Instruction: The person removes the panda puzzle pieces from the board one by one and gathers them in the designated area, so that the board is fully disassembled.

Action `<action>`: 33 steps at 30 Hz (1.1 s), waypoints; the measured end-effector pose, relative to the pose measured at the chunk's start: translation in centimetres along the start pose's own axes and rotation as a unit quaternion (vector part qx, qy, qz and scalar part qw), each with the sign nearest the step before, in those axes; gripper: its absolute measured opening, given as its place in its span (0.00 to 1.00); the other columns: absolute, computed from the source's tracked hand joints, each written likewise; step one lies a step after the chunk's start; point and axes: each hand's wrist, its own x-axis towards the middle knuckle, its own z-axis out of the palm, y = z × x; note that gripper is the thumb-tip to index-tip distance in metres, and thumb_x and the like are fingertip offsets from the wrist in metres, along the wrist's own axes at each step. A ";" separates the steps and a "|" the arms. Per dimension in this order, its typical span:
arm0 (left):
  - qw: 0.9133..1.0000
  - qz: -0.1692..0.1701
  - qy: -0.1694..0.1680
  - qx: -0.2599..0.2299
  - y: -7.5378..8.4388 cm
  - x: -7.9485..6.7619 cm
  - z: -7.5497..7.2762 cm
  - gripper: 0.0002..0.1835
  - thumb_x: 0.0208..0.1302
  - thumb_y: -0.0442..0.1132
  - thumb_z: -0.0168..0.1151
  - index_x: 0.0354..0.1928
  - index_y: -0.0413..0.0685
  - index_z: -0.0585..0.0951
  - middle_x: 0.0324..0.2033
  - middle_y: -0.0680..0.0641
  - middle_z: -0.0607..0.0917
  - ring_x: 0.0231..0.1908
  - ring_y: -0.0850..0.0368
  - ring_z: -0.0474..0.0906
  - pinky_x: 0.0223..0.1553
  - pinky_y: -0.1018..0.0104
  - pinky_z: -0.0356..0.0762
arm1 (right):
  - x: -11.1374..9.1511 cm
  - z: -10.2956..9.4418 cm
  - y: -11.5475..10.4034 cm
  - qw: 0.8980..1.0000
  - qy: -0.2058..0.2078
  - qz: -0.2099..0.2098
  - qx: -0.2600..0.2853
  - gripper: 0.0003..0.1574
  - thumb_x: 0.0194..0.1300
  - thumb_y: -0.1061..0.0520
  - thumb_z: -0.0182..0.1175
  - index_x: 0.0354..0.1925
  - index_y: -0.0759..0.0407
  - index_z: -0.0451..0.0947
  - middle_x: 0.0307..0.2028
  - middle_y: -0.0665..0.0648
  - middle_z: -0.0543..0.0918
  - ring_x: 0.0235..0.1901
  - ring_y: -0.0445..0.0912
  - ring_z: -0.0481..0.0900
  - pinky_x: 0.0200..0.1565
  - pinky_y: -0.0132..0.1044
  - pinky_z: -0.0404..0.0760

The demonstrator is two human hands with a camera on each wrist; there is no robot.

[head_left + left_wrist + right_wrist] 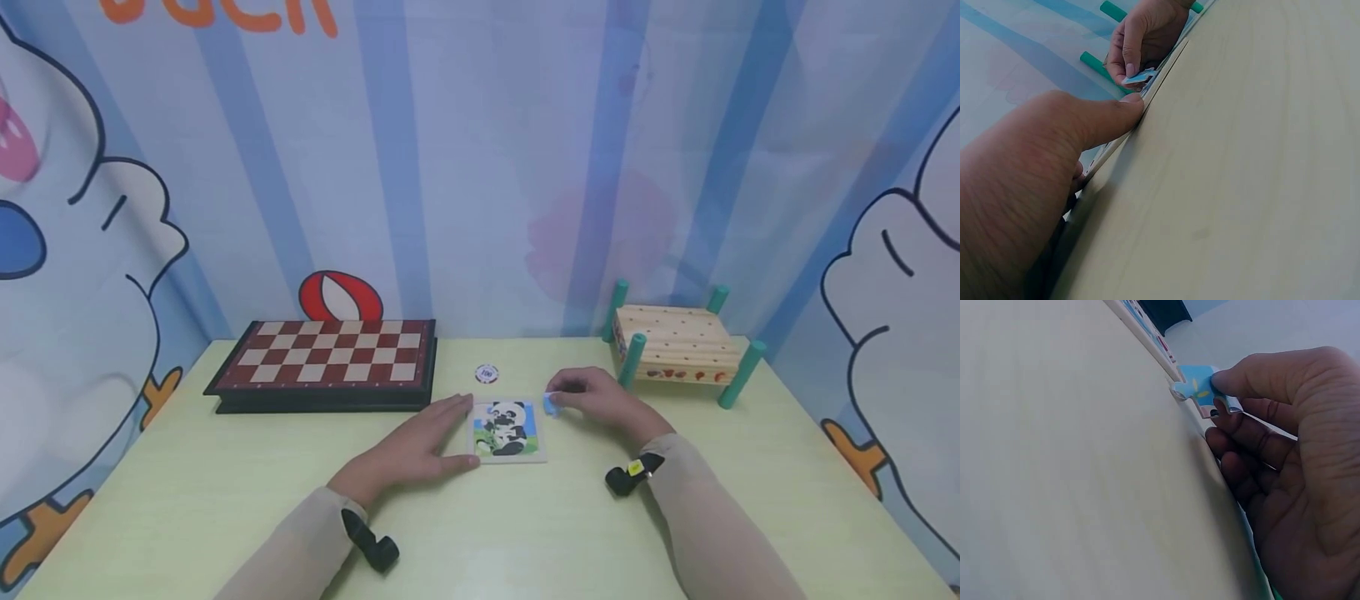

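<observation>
A square panda jigsaw puzzle (507, 430) in a pale frame lies on the table in the middle of the head view. Along its left side rests my left hand (411, 448), fingers stretched at the upper corner and thumb touching the lower edge. My right hand (600, 402) pinches a light blue jigsaw piece (1196, 387) between thumb and fingers, just right of the frame. Seen from the right wrist, the piece has a knob, yellow marks and a dark spot at its lower edge. The left wrist view shows the thumb (1113, 119) against the frame's edge.
A round poker chip (487, 373) lies behind the puzzle. At the back left stands a folded chessboard case (330, 357). A wooden block stand (675, 342) with green posts is at the back right, close to my right hand. A printed curtain (480, 167) hangs behind.
</observation>
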 end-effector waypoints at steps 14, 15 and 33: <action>1.000 -0.002 -0.001 -0.007 0.1 -0.1 -0.1 0.51 0.63 0.72 0.55 0.80 0.54 0.53 0.78 0.51 0.55 0.77 0.52 0.47 0.74 0.50 0.52 | -0.5 -0.3 0.2 1.000 -0.006 -0.020 0.010 0.05 0.67 0.55 0.66 0.41 0.51 0.86 0.41 0.49 0.84 0.46 0.48 0.78 0.53 0.46 0.75; 1.000 -0.002 0.000 -0.006 0.1 -0.1 -0.1 0.51 0.63 0.72 0.55 0.80 0.54 0.53 0.78 0.51 0.55 0.77 0.52 0.48 0.74 0.50 0.52 | -0.5 -0.3 0.1 1.000 -0.005 -0.020 0.008 0.04 0.67 0.55 0.66 0.41 0.51 0.86 0.41 0.49 0.84 0.46 0.48 0.78 0.53 0.45 0.75; 1.000 0.000 0.002 0.000 0.0 -0.1 0.0 0.51 0.63 0.72 0.55 0.80 0.53 0.54 0.79 0.51 0.55 0.77 0.51 0.47 0.74 0.50 0.52 | -0.5 -0.3 -0.1 1.000 -0.002 -0.015 -0.003 0.03 0.67 0.57 0.67 0.40 0.50 0.85 0.40 0.50 0.83 0.44 0.48 0.77 0.50 0.43 0.75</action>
